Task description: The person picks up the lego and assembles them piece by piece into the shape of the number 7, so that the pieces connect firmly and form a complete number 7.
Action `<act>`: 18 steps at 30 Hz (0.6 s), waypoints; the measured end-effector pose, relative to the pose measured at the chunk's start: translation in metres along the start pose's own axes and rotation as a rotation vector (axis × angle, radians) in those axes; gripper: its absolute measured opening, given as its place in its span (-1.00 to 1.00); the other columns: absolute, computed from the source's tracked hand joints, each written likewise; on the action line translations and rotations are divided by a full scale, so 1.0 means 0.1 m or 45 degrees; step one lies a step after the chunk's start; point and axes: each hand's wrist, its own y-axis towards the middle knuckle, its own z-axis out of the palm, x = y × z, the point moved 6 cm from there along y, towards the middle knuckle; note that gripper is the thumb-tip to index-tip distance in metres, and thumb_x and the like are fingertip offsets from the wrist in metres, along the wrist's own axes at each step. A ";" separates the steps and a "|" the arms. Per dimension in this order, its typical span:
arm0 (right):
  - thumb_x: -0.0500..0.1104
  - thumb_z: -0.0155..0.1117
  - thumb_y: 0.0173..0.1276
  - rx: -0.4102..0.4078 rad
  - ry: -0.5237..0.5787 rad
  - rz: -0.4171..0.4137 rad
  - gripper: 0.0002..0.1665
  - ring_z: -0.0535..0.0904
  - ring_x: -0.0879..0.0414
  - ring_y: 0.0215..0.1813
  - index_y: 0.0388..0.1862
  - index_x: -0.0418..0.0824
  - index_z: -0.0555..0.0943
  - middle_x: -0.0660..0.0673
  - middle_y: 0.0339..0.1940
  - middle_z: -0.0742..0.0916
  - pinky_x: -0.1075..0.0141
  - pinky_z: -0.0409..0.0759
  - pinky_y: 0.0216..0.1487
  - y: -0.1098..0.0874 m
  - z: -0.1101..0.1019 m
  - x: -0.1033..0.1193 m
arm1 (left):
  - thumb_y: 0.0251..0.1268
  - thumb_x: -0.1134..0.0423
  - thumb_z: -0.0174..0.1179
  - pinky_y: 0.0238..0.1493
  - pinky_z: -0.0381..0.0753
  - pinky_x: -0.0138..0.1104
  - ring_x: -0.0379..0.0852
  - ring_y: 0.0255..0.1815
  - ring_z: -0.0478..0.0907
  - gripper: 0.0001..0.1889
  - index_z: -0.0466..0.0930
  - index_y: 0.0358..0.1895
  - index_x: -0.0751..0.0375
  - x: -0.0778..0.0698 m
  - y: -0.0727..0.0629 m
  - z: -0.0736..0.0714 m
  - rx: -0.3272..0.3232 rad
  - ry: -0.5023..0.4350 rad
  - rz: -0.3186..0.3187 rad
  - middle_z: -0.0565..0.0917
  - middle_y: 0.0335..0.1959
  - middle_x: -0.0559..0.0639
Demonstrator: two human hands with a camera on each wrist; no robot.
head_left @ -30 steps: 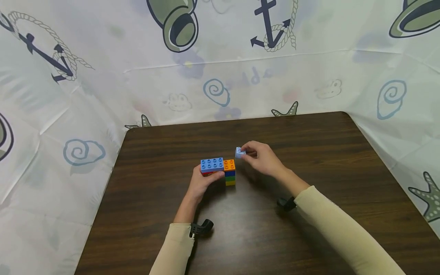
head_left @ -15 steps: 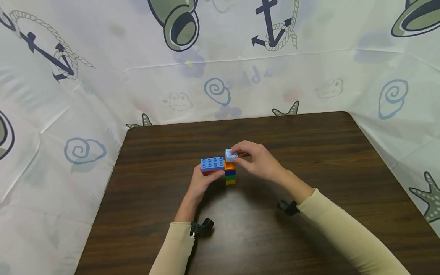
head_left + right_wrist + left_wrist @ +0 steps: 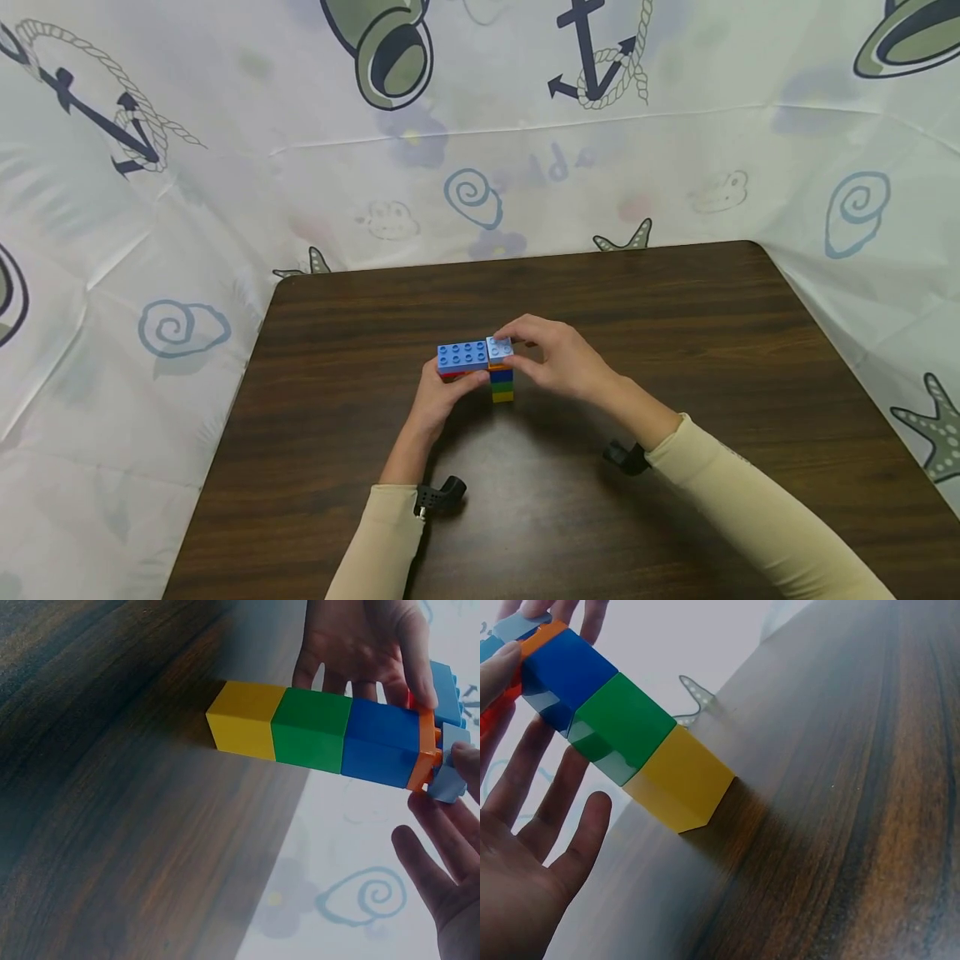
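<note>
A tower of toy building bricks stands upright on the table, with a yellow brick (image 3: 244, 724) at its foot. Above that come a green brick (image 3: 309, 733), a dark blue brick (image 3: 381, 742) and a thin orange brick (image 3: 423, 759). A long blue brick (image 3: 462, 357) juts left at the top, over a red brick (image 3: 493, 714). My left hand (image 3: 438, 406) grips this upper left part, thumb in front. My right hand (image 3: 564, 360) pinches a small light blue brick (image 3: 498, 347). In the right wrist view that brick sits over the orange studs, a narrow gap showing.
The dark wood table (image 3: 360, 317) reaches back to a white patterned curtain (image 3: 525, 183), which also hangs at both sides. Each wrist wears a black strap-mounted camera, such as the left camera (image 3: 442, 496) near the sleeve cuff.
My right hand has brought the light blue brick left and down, from beside the tower to over the orange brick. My left hand has kept its grip in place.
</note>
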 end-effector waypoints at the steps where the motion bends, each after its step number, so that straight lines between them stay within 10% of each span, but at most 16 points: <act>1: -0.25 0.46 0.23 -0.002 -0.007 0.001 -0.59 0.60 0.15 -0.05 0.07 -0.16 0.62 -0.01 0.01 0.68 0.20 0.62 0.02 -0.01 0.00 0.00 | 0.20 0.39 0.36 0.07 0.58 -0.21 0.00 -0.06 0.59 -0.63 0.57 0.09 0.28 0.00 0.00 0.00 -0.002 0.000 -0.001 0.68 -0.04 0.08; 18: -0.13 0.48 0.23 0.011 -0.221 0.031 -0.61 0.62 0.23 -0.21 0.05 -0.11 0.68 0.04 -0.05 0.71 0.30 0.62 -0.19 -0.01 -0.02 0.05 | 0.17 0.42 0.38 0.03 0.59 -0.22 -0.01 -0.07 0.60 -0.63 0.59 0.07 0.28 0.03 0.02 0.02 -0.010 -0.012 0.025 0.69 -0.06 0.06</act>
